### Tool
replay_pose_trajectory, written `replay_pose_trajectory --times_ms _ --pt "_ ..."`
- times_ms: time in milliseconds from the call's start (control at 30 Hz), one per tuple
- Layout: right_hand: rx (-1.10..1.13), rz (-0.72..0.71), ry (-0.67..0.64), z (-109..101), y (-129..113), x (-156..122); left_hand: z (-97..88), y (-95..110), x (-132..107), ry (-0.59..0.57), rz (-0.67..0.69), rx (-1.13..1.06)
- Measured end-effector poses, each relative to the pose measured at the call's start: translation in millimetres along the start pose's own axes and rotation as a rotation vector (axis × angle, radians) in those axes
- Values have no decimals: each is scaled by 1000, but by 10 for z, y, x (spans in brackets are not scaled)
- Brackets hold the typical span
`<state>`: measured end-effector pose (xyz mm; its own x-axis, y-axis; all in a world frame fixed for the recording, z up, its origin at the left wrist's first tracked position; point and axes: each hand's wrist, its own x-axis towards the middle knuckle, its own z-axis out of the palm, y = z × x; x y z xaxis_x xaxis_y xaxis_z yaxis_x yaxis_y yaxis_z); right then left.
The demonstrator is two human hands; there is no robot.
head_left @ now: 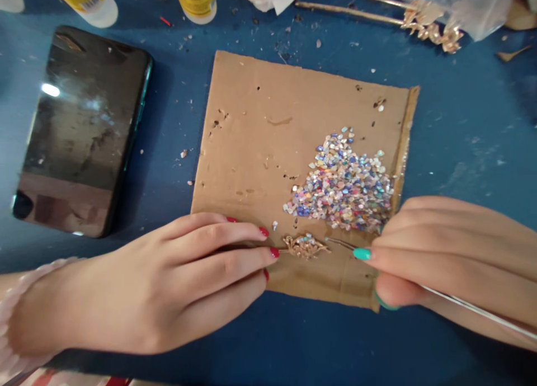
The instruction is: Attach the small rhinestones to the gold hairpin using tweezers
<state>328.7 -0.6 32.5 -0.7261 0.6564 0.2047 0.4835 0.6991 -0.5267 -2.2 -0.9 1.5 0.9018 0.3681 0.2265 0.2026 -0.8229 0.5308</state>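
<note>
Clamping left grip (168,279) on the stem (283,250) of a gold ornament (305,245), pinching tweezers (344,244) in right grip (444,257) beside chips (346,187)!

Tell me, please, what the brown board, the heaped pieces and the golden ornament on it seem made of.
Brown board: matte cardboard, by its dull, papery face. Heaped pieces: perhaps glossy shell or stone chips, by glints and mixed colours. Ornament: probably shiny metal, by its coppery gleam, possibly plated.

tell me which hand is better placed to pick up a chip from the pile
Right, probably: the right hand holds a slim tool close beside the chip pile, while the left hand is farther off, resting over the gold ornament's stem.
</note>
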Motion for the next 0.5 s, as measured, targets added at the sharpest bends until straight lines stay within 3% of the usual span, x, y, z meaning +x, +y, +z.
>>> replay_pose_trajectory --times_ms 500 --pt "-26 22 43 51 -6 -28 8 -2 13 5 -2 -5"
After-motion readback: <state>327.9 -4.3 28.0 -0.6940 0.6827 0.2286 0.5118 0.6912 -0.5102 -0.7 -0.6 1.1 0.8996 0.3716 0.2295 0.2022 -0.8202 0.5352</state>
